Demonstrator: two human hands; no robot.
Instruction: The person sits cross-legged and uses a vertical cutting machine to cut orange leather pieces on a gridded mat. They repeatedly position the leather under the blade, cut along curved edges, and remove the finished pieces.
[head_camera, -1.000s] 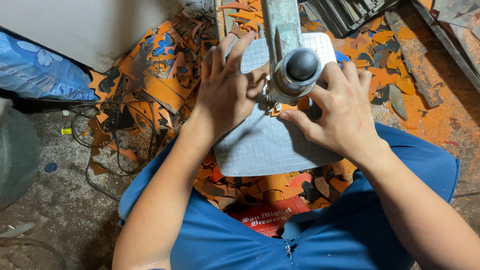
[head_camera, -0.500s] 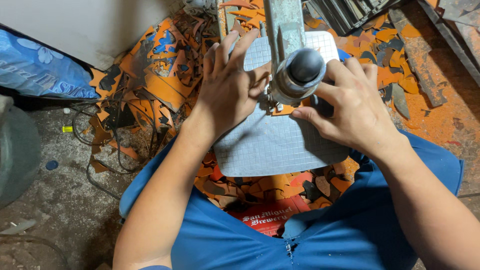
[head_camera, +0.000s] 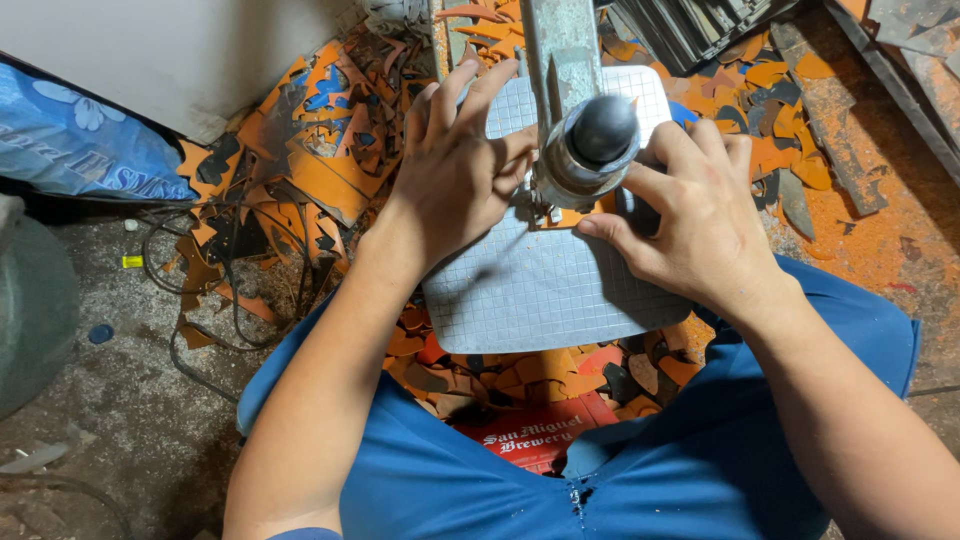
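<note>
The small orange piece (head_camera: 572, 215) sits on the grey gridded surface (head_camera: 540, 290), directly under the machine head (head_camera: 590, 150), mostly hidden by it. Both your hands flank it: left hand (head_camera: 455, 175) lies flat to its left, fingers spread toward the far edge, thumb side touching the head's base. Right hand (head_camera: 690, 215) is to its right, fingers curled narrow, fingertips pinching at the piece's edge. Right looks nearer to the piece. Its long axis can't be read; too little shows. Machine arm (head_camera: 555, 50) runs away from you. Orange and black offcuts (head_camera: 300, 170) litter the floor around.
</note>
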